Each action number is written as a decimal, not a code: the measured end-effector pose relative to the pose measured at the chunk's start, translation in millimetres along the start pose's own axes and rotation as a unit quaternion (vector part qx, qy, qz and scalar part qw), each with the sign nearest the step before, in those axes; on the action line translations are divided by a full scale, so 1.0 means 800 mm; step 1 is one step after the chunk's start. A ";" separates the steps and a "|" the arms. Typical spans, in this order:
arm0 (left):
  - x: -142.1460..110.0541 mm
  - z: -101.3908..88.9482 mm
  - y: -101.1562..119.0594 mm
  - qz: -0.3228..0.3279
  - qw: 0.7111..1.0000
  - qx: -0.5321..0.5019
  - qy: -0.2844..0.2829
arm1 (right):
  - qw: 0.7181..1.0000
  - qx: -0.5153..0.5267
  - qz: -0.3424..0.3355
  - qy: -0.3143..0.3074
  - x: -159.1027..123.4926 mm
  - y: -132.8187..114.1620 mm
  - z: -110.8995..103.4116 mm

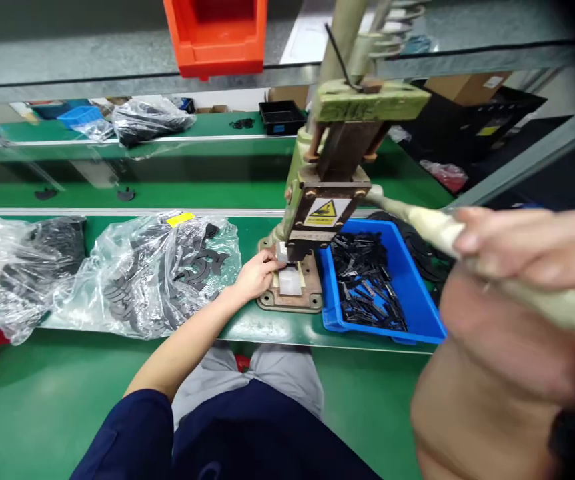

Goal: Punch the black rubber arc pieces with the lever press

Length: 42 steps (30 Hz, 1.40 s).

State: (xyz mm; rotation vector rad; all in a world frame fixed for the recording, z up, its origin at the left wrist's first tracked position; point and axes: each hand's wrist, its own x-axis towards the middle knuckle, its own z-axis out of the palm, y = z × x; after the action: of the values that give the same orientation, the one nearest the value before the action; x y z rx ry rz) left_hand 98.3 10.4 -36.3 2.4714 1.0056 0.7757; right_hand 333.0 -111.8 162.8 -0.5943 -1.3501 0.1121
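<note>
A green hand press (325, 200) stands on the bench with a yellow warning label on its ram. My left hand (257, 273) reaches to the press's base plate (290, 293), fingers pinched at a small part under the ram; the part itself is too small to name. My right hand (532, 243) is close to the camera and blurred, wrapped round the press's pale lever handle (432, 227). A blue bin (407, 293) of small black parts sits just right of the press.
Clear plastic bags of black C-shaped parts (157, 270) lie left of the press, another bag (27, 260) further left. A green conveyor belt (117, 193) runs behind, carrying a few black pieces. An orange bin (217, 33) hangs on the shelf above; a black tray (281, 117) sits beyond.
</note>
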 end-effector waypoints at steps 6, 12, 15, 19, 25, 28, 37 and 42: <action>-0.003 0.005 0.001 -0.009 1.000 -0.009 0.000 | 0.982 -0.053 -0.160 0.083 -0.111 0.046 0.009; -0.015 -0.029 -0.011 -0.011 1.000 -0.019 -0.006 | 0.976 -0.040 -0.164 0.135 -0.128 0.065 0.013; -0.034 -0.069 -0.039 -0.093 0.994 0.048 -0.004 | 0.977 -0.035 -0.160 0.136 -0.125 0.060 0.014; -0.058 -0.123 -0.084 -0.206 0.962 0.180 -0.022 | 0.978 -0.030 -0.151 0.142 -0.123 0.054 0.020; -0.058 -0.163 -0.120 -0.211 0.934 0.243 -0.156 | 0.978 -0.020 -0.142 0.150 -0.122 0.052 0.020; -0.047 -0.166 -0.121 -0.183 0.936 0.244 -0.178 | 0.978 -0.023 -0.139 0.156 -0.122 0.049 0.021; -0.009 -0.165 -0.121 -0.193 0.904 0.280 -0.261 | 0.982 -0.018 -0.116 0.145 -0.124 0.044 0.023; -0.004 -0.164 -0.118 -0.181 0.896 0.302 -0.269 | 0.985 -0.013 -0.111 0.133 -0.125 0.044 0.020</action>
State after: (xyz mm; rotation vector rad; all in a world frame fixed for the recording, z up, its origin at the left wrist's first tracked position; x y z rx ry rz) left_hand -33.3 88.1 17.1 2.5937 1.5660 -0.3969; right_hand 303.6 -117.5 60.1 -0.4589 -1.1495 -0.1630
